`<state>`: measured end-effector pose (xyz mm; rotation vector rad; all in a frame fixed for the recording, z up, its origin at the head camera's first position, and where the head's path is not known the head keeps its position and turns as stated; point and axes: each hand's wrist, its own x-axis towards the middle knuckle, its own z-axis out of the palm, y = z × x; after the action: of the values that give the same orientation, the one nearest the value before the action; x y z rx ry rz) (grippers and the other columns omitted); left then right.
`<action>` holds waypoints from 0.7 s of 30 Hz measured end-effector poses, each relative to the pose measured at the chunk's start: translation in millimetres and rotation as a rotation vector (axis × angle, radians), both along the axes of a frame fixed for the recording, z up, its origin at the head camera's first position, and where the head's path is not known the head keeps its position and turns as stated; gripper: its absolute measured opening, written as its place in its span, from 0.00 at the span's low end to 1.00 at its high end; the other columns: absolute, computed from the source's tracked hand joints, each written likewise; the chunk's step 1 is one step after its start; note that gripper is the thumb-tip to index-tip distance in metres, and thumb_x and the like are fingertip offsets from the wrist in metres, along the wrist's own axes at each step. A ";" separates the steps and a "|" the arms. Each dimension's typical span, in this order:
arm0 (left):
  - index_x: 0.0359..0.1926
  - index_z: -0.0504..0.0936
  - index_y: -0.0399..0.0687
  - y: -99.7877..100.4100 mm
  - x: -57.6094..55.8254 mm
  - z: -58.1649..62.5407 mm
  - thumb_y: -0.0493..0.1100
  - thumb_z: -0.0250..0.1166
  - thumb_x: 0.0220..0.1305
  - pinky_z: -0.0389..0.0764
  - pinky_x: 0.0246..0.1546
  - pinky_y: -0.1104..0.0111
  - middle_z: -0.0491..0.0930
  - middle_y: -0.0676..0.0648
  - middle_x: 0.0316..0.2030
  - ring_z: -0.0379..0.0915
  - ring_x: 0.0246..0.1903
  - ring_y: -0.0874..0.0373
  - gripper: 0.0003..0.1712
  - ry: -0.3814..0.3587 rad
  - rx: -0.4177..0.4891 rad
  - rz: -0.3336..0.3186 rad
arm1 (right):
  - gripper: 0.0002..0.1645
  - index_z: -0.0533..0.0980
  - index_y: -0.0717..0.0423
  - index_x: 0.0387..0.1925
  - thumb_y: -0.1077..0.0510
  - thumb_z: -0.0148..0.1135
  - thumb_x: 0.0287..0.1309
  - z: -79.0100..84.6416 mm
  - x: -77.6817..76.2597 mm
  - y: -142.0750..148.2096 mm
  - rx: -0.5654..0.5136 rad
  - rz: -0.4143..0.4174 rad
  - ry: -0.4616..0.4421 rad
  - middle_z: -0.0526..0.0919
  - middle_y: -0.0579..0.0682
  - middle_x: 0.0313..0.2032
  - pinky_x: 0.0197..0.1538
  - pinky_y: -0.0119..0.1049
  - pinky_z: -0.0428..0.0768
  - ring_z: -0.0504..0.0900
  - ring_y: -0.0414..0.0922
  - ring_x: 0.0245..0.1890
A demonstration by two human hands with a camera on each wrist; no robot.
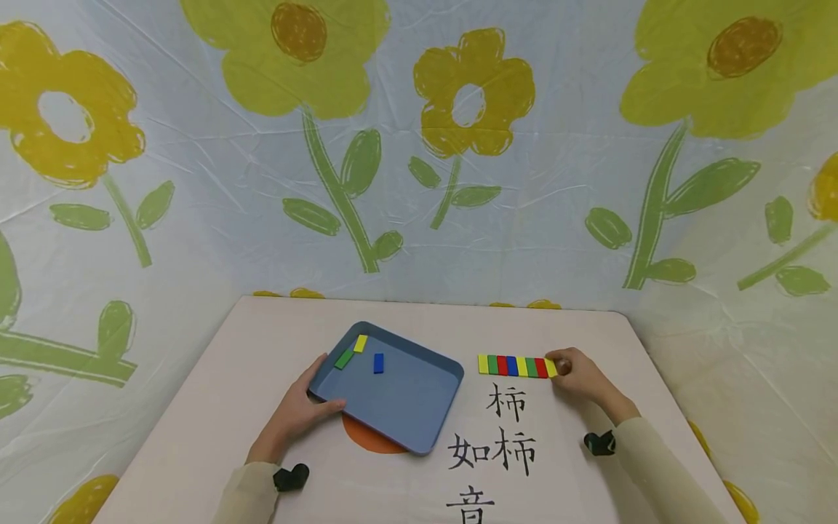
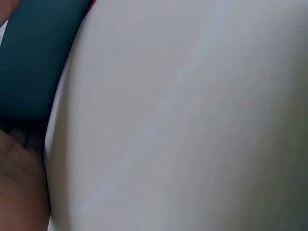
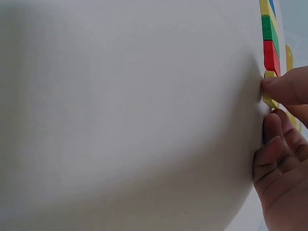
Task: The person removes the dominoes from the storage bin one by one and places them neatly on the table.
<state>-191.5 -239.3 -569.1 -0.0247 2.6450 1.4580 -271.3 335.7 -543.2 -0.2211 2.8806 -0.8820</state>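
Observation:
A blue-grey tray (image 1: 406, 393) lies at an angle on the table, with a yellow block (image 1: 361, 343), a green block (image 1: 343, 359) and a blue block (image 1: 378, 363) inside. My left hand (image 1: 297, 407) holds the tray's left corner, thumb along the near rim. The tray's side (image 2: 38, 57) fills the left of the left wrist view. To the right, several coloured blocks stand side by side in a row (image 1: 513, 366). At the row's right end my right hand (image 1: 583, 375) pinches a yellow block (image 3: 269, 98), next to a red one (image 3: 270, 55).
Black Chinese characters (image 1: 494, 451) are printed on the pale tabletop (image 1: 386, 487) below the row. An orange printed shape (image 1: 373, 437) shows partly from under the tray. A flower-patterned cloth (image 1: 419, 240) hangs behind the table.

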 end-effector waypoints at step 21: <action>0.83 0.48 0.61 -0.2 0.6 -0.2 0.60 0.78 0.54 0.50 0.76 0.35 0.50 0.42 0.82 0.45 0.80 0.36 0.64 0.008 -0.003 0.002 | 0.30 0.78 0.65 0.59 0.64 0.69 0.52 -0.9 2.4 0.2 0.006 0.006 -0.005 0.78 0.66 0.54 0.49 0.53 0.83 0.75 0.54 0.44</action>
<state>-190.9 -239.5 -569.3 -0.0224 2.6546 1.4574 -268.9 335.9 -544.0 -0.2270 2.8760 -0.8709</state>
